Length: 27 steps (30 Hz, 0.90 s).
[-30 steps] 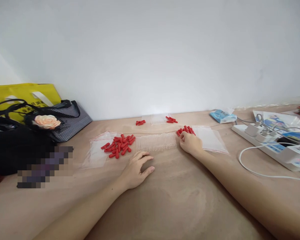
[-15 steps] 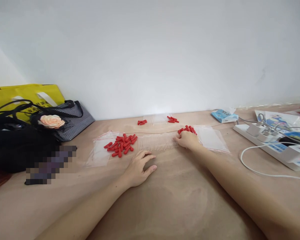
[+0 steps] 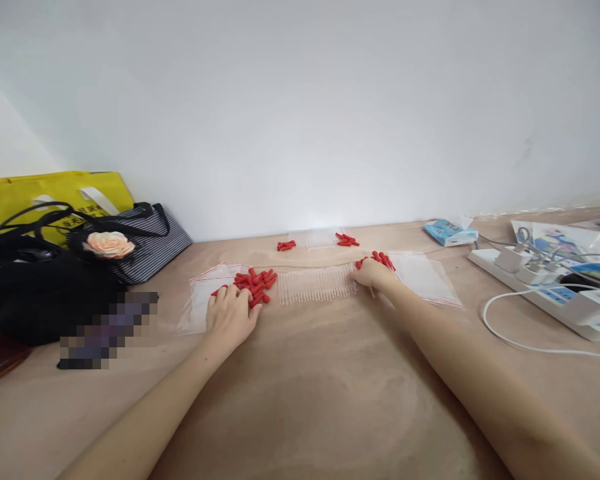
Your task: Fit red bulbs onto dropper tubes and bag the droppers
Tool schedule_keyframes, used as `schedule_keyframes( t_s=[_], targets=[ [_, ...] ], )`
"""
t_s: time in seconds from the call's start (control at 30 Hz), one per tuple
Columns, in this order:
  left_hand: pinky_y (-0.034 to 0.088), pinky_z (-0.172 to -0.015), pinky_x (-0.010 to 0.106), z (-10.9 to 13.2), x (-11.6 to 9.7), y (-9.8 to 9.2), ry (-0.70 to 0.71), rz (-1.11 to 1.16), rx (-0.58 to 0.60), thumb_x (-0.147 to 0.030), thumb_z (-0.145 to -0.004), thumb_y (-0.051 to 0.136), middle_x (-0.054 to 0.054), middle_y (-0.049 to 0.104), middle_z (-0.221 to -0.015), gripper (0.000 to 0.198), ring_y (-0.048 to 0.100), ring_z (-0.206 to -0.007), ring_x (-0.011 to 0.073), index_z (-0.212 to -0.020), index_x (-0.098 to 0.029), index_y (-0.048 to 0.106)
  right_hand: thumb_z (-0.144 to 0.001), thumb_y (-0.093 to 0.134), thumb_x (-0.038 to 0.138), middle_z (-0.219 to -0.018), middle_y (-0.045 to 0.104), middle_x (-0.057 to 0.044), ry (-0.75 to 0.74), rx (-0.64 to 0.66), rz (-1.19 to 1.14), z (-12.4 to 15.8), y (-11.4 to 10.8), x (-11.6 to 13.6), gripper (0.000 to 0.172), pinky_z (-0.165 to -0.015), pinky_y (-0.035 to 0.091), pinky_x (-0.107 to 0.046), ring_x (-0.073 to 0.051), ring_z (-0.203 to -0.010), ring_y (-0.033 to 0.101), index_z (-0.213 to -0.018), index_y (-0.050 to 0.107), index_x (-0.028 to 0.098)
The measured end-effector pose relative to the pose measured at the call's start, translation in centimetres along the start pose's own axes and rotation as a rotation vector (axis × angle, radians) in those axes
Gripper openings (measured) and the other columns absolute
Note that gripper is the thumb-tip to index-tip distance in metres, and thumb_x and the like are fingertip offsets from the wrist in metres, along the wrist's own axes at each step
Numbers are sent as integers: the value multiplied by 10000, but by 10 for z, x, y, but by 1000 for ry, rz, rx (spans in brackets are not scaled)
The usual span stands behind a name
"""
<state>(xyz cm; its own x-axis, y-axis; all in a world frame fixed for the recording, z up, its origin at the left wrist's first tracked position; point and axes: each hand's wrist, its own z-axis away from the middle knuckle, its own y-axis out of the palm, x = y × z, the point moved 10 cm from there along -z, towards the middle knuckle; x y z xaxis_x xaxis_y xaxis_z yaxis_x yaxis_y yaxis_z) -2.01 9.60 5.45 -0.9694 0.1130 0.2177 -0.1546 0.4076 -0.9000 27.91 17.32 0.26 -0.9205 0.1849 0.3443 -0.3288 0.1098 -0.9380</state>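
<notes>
My left hand (image 3: 230,313) lies over the near left part of a heap of red rubber dropper bulbs (image 3: 263,283), fingers stretched out and touching them. A row of thin clear glass dropper tubes (image 3: 315,285) lies side by side in the middle of the table. At its right end, my right hand (image 3: 375,275) is closed, fingertips down by the last tubes. What those fingers hold, if anything, is hidden. Just behind the right hand is a smaller pile of red bulbs (image 3: 384,260), partly covered by it.
Clear plastic zip bags lie left (image 3: 195,303) and right (image 3: 427,280). Farther back are more tubes (image 3: 327,239) and two small groups of red bulbs. A white power strip (image 3: 535,283) with cables and a blue tissue pack (image 3: 449,232) stand right; bags (image 3: 150,247) crowd the left.
My left hand has moved left, from the open table in front of the tubes onto the left heap of red bulbs. The right hand stays almost in place.
</notes>
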Motion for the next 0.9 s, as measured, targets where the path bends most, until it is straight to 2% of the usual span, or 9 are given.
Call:
schedule_keyframes(
  t_s=[0.1, 0.2, 0.3, 0.37, 0.47, 0.53, 0.6, 0.7, 0.9],
  targets=[
    [359, -692, 387, 1, -6, -3, 39, -73, -33, -316, -790, 446, 128, 544, -845, 216, 468, -850, 295, -781, -143, 576, -673, 485, 293, -641, 589, -62, -23, -15, -40, 4, -11, 2, 149, -592, 400, -291, -206, -676, 580, -607, 547, 175],
    [364, -681, 396, 1, -12, -14, 50, -98, -84, -274, -812, 411, 143, 538, -843, 214, 466, -833, 301, -782, -129, 565, -728, 431, 315, -613, 579, -46, -99, -52, -83, 15, -28, 11, 213, -544, 372, -256, -174, -616, 561, -590, 517, 178],
    [380, -708, 384, 7, -33, -29, 142, 62, -154, -235, -823, 392, 122, 533, -857, 174, 467, -839, 272, -777, -147, 534, -774, 406, 296, -689, 588, -37, -222, -120, -121, 33, -43, 24, 190, -577, 364, -236, -151, -663, 544, -651, 492, 180],
    [399, -707, 349, 15, -55, -32, 265, 267, -152, -216, -834, 369, 87, 528, -830, 158, 479, -808, 229, -767, -163, 502, -794, 406, 271, -710, 577, -38, -394, -176, -178, 54, -47, 38, 149, -589, 364, -233, -142, -666, 528, -698, 469, 177],
    [416, -632, 299, 28, -86, -21, 392, 531, -20, -220, -850, 344, 39, 517, -752, 155, 495, -697, 174, -769, -172, 467, -812, 407, 219, -692, 561, -32, -689, -180, -301, 94, -38, 57, 98, -576, 373, -236, -136, -631, 510, -736, 451, 174],
    [421, -620, 289, 32, -96, -12, 399, 647, 61, -222, -844, 369, 26, 523, -745, 127, 502, -678, 159, -780, -171, 466, -824, 401, 186, -734, 572, -37, -792, -152, -350, 116, -26, 61, 74, -601, 389, -242, -136, -661, 519, -798, 469, 169],
    [432, -659, 295, 33, -99, -7, 370, 742, 96, -213, -833, 402, 31, 537, -797, 100, 516, -729, 161, -869, -165, 481, -837, 389, 164, -808, 582, -56, -870, -157, -349, 133, -18, 63, 122, -669, 400, -266, -146, -742, 529, -898, 495, 160],
    [440, -723, 303, 32, -98, -6, 355, 826, 117, -209, -840, 400, 40, 526, -873, 223, 522, -799, 160, -1046, -176, 479, -854, 372, 162, -821, 571, -60, -953, -144, -274, 150, -7, 70, 211, -721, 393, -295, -152, -770, 521, -1010, 515, 164],
    [438, -723, 282, 30, -97, -13, 383, 902, 83, -227, -859, 379, 35, 511, -867, 213, 516, -781, 142, -962, -198, 563, -856, 381, 169, -783, 574, -52, -972, -130, -230, 155, -2, 79, 235, -705, 378, -292, -148, -749, 527, -1034, 534, 163]
  ],
)
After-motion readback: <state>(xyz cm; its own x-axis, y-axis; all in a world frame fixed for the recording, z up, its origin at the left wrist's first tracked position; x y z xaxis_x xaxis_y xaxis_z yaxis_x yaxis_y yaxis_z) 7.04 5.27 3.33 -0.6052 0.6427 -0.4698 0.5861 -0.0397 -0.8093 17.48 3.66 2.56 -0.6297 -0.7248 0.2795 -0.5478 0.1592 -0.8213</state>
